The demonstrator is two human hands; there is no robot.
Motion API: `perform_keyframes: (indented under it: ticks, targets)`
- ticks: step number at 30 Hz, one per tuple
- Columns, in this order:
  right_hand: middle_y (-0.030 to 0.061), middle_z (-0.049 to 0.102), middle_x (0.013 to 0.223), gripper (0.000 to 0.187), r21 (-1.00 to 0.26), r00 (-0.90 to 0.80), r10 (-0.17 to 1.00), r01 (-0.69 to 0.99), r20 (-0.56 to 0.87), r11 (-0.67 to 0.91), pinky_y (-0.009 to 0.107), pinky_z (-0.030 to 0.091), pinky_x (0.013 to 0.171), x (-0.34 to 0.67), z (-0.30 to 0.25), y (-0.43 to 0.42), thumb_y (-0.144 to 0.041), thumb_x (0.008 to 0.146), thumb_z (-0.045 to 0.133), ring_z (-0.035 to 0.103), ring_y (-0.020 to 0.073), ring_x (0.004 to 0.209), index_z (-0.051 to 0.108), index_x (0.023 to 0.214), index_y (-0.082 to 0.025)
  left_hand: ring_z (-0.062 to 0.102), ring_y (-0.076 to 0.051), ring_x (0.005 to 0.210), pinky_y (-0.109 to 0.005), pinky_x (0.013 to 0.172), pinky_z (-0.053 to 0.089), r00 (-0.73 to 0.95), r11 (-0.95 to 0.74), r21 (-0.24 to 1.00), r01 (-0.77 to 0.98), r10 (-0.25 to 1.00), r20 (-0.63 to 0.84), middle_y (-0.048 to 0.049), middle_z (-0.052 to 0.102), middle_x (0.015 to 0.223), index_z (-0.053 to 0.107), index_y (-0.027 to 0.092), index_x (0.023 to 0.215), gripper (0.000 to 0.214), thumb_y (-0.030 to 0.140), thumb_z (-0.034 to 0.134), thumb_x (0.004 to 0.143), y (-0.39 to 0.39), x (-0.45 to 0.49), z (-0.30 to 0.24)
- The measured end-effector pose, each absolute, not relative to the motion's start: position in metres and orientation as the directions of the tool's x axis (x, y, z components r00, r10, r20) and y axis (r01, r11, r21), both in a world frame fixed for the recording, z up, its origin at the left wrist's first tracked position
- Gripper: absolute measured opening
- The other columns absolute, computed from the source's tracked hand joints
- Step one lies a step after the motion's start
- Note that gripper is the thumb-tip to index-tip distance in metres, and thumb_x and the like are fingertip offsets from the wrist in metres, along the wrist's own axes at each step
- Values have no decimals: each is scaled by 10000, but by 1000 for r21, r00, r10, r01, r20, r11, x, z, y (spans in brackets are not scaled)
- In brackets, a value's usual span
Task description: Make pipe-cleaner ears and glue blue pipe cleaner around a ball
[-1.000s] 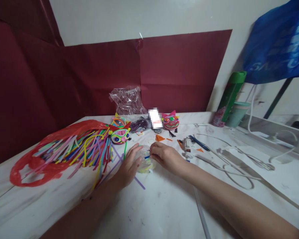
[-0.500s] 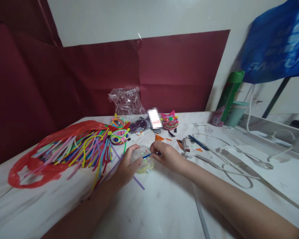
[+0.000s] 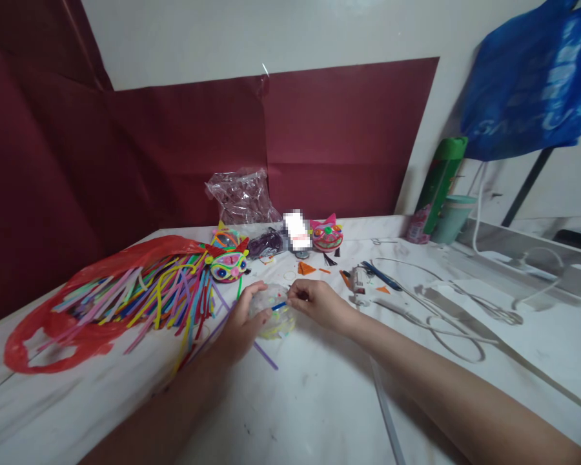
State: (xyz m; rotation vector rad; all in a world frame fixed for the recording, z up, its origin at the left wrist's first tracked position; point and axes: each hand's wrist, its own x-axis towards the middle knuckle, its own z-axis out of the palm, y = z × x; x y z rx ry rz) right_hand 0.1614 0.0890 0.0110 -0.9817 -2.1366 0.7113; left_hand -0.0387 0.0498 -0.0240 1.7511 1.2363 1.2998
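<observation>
Maroon sheeting (image 3: 339,135) is covering the lower wall; white marbled worktop (image 3: 300,413) is carrying everything. Clock positions are running from the clear rounded piece (image 3: 277,326), which is sitting mid-worktop between the two hands and showing yellowish bits low down.

Left hand (image 3: 241,326) is cupping it from 9 o'clock, thumb and fingers standing wide, touching; whether they are actually gripping, can't tell. Right hand (image 3: 318,305) is coming in from 2 o'clock, fingers closing narrow on one end of a short blue strip (image 3: 279,306), which is pointing toward the left thumb over the piece.

Purple strip (image 3: 265,355) is lying at 7 o'clock, partly passing behind the left hand. Between 9 and 10, a pile of colored strips (image 3: 140,297) is spreading over a red plastic bag (image 3: 17,349). At 10–11, a decorated head with red horns (image 3: 228,266) is resting; a pink decorated head (image 3: 327,237) is sitting at 1, beyond orange scraps (image 3: 306,268). Crumpled clear bag (image 3: 244,200) is standing between 11 and 12.

At 2, a white tool (image 3: 359,281) is lying beside a dark blue slim tool (image 3: 381,276); farther out, a green can (image 3: 438,190) and a mint cup (image 3: 455,219) are standing, blue bag (image 3: 532,84) hanging above.
</observation>
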Motion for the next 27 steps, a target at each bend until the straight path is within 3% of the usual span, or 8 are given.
perform_keyframes:
  ticks: [9, 15, 19, 27]
  targets:
    - [-46, 467, 593, 79, -775, -486, 812, 357, 323, 522, 199, 298, 509, 161, 2, 96, -183, 713, 549, 391, 85, 543, 502, 651, -170, 354, -296, 1335, -440, 1092, 258, 85, -336, 913, 232, 942, 325, -104, 417, 1440, 511, 210, 1190, 441, 323, 567, 768, 50, -40, -21]
    - [-45, 478, 594, 68, -762, -499, 802, 363, 328, 537, 201, 309, 523, 160, 4, 92, -181, 709, 547, 404, 90, 549, 507, 654, -172, 358, -293, 1336, -448, 1086, 271, 49, -334, 922, 195, 942, 331, -97, 446, 1420, 540, 219, 1150, 375, 427, 460, 848, 49, -38, -20]
    - [-48, 473, 592, 63, -732, -491, 798, 387, 351, 560, 205, 310, 534, 160, 5, 90, -163, 715, 538, 403, 92, 553, 512, 659, -175, 388, -316, 1303, -460, 1048, 321, 72, -290, 932, 217, 957, 281, -109, 430, 1417, 510, 227, 1155, 443, 357, 621, 746, 51, -39, -18]
    - [-51, 476, 577, 86, -729, -505, 797, 398, 332, 556, 195, 294, 507, 155, 10, 79, -154, 723, 558, 399, 87, 541, 518, 649, -172, 557, -241, 989, -343, 815, 447, 105, -252, 953, 168, 966, 237, -58, 561, 1082, 471, 208, 1082, 443, 325, 658, 698, 44, -37, -4]
